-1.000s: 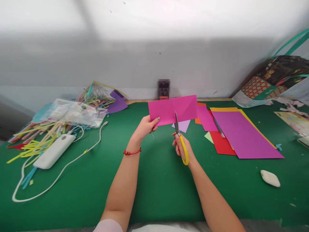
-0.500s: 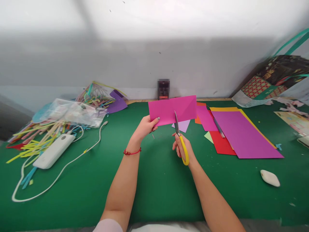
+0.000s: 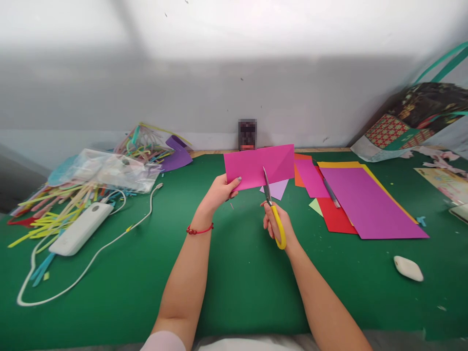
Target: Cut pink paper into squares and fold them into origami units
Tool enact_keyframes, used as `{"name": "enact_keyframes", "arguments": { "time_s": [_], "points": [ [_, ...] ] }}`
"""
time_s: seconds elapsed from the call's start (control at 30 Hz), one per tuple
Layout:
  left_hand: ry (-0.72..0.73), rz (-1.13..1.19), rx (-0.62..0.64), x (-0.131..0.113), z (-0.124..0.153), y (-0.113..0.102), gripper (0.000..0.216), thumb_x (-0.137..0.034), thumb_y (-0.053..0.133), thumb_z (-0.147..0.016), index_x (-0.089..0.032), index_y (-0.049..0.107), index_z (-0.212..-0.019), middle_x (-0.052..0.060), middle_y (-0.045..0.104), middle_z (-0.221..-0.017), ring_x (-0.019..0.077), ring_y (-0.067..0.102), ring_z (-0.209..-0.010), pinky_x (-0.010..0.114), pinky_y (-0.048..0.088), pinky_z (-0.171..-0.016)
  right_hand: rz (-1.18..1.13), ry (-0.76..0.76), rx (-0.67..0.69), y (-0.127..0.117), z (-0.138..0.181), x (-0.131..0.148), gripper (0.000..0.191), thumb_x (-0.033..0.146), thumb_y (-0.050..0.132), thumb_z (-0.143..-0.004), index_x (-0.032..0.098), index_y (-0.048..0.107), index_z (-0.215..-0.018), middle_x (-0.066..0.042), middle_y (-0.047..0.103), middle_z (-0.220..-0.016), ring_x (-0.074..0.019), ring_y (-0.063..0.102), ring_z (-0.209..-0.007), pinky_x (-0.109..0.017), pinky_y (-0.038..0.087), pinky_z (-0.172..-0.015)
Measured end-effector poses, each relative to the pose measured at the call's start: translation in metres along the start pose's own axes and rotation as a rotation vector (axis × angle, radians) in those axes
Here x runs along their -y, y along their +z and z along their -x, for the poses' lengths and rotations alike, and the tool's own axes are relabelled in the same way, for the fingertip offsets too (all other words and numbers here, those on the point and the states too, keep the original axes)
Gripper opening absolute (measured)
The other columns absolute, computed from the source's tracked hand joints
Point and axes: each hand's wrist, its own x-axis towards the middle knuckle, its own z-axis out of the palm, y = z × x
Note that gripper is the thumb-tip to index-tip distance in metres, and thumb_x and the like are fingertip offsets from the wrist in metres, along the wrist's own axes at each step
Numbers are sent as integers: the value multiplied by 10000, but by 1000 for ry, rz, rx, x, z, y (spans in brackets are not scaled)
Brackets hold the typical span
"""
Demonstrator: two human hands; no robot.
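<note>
My left hand (image 3: pixel 219 192) pinches the lower left corner of a bright pink paper sheet (image 3: pixel 252 165), holding it up above the green mat (image 3: pixel 234 273). My right hand (image 3: pixel 278 226) grips yellow-handled scissors (image 3: pixel 273 212), whose blades reach up into the sheet's lower edge near its middle. A red cord bracelet circles my left wrist.
Purple, red, orange and yellow paper sheets (image 3: pixel 365 202) lie at the right with a pen on them. A white power bank (image 3: pixel 81 228) with its cable, a clear bag and several paper strips (image 3: pixel 54 209) fill the left. A white eraser-like lump (image 3: pixel 408 268) and a patterned bag (image 3: pixel 413 119) sit far right.
The scissors have crept slightly left and further into the pink sheet. The sheet's right half has sagged a little.
</note>
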Motion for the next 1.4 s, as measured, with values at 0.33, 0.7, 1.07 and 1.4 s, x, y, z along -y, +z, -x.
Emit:
{"name": "enact_keyframes", "arguments": {
  "time_s": [0.33, 0.7, 1.07, 1.4],
  "points": [
    [-5, -21, 15, -2, 0, 0, 268, -331, 502, -765, -187, 351, -598, -78, 373, -396, 33, 281, -347, 179, 192, -360, 13, 18, -14, 0, 0, 0, 451, 606, 459, -748, 185, 534, -892, 95, 420, -371, -53, 316, -225, -154, 244, -234],
    [-20, 78, 26, -1, -1, 0, 250, -329, 521, -757, -182, 382, -610, -74, 394, -387, 36, 306, -326, 176, 204, -344, 58, 22, -26, -1, 1, 1, 436, 595, 476, -746, 182, 542, -867, 98, 391, -348, -60, 311, -219, -166, 251, -233],
    [18, 93, 48, -2, 1, -1, 266, -317, 520, -772, -177, 392, -585, -61, 414, -372, 39, 311, -321, 186, 236, -358, -54, -8, 50, 0, 1, 0, 525, 651, 395, -752, 166, 516, -910, 61, 486, -456, -47, 318, -241, -163, 234, -240],
    [-33, 46, 225, -1, 3, 5, 275, -344, 524, -771, -164, 441, -581, -36, 476, -383, 65, 416, -344, 188, 316, -368, -165, 4, 41, 1, -5, -8, 628, 722, 380, -699, 182, 473, -1005, 88, 403, -481, -54, 280, -292, -183, 285, -269]
  ]
}}
